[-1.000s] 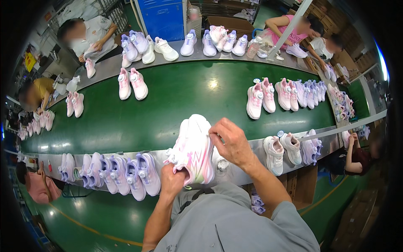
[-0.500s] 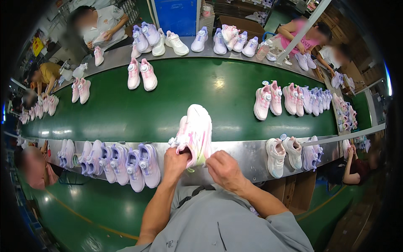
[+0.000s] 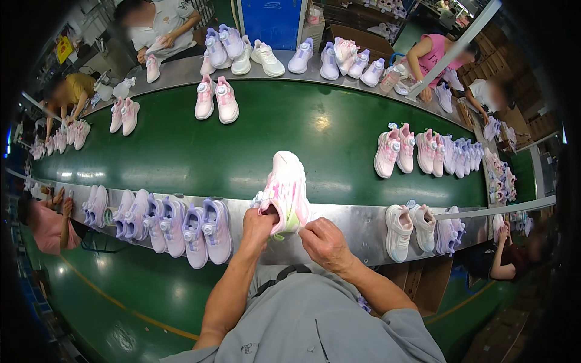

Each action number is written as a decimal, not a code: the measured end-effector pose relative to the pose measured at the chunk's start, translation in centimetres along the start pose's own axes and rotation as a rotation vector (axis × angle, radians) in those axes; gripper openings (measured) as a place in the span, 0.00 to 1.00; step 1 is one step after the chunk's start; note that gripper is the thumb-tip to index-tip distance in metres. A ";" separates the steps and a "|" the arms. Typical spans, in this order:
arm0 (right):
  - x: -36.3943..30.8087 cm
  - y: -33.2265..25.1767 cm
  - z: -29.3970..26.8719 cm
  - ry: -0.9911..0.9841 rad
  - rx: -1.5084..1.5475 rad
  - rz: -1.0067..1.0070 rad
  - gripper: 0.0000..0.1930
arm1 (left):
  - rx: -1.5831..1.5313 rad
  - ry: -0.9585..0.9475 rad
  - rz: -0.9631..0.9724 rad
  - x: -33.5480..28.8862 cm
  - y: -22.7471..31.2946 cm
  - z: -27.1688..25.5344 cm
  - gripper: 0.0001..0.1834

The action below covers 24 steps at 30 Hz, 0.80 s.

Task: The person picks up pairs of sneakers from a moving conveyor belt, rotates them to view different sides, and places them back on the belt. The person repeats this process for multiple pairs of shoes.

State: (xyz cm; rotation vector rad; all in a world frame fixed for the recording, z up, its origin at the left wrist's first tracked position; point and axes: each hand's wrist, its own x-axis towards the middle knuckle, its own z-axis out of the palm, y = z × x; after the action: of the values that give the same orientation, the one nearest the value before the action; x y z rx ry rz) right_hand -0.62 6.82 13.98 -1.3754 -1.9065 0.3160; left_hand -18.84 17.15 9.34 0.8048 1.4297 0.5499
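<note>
A white and pink sneaker (image 3: 289, 187) with a yellow-green heel patch is held up over the near metal ledge, its toe pointing away from me. My left hand (image 3: 256, 230) grips it at the collar, the fingers partly hidden at the shoe opening. At the heel's right side, the closed fingers of my right hand (image 3: 327, 243) touch the shoe; whatever they pinch is hidden. Lilac sneakers (image 3: 216, 233) stand in a row left of my left hand. To the right of my right hand is a pair of cream sneakers (image 3: 399, 233).
A green conveyor belt (image 3: 290, 127) runs beyond the ledge (image 3: 357, 224), carrying pink pairs (image 3: 216, 101) and a row of pink and lilac shoes (image 3: 396, 150). More shoes line the far ledge. Several people work around the belt. A cardboard box (image 3: 431, 281) sits below at right.
The held sneaker has turned slightly, showing more of its pink-streaked side. Both hands stay at it. My view has shifted a little. At far right, a person's hands have moved apart from a lilac shoe.
</note>
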 end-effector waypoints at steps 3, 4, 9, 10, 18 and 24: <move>0.5 -0.1 -0.6 0.025 0.142 0.142 0.11 | -0.029 -0.023 0.006 -0.2 -0.3 -0.2 0.13; 0.9 -0.2 -0.9 0.036 0.206 0.208 0.10 | -0.034 -0.033 0.010 -0.3 -0.4 -0.3 0.13; 2.7 0.8 -1.5 0.037 0.342 0.392 0.04 | 0.026 -0.121 0.063 -0.9 -1.3 -1.7 0.13; 3.0 1.0 -1.7 0.039 0.355 0.407 0.03 | 0.058 -0.141 0.072 -1.3 -1.0 -1.9 0.13; 6.0 4.5 -1.9 0.157 0.277 0.392 0.04 | 0.352 -0.193 0.284 -2.9 0.1 -3.3 0.17; 5.6 7.7 -4.6 0.307 0.919 0.715 0.05 | 1.202 -0.037 0.927 -4.0 4.7 -5.7 0.12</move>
State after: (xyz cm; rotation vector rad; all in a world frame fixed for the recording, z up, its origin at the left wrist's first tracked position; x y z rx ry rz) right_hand 7.25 13.85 15.03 -1.2686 -0.7529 1.0915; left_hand -24.21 18.01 15.74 2.4740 1.2058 0.2803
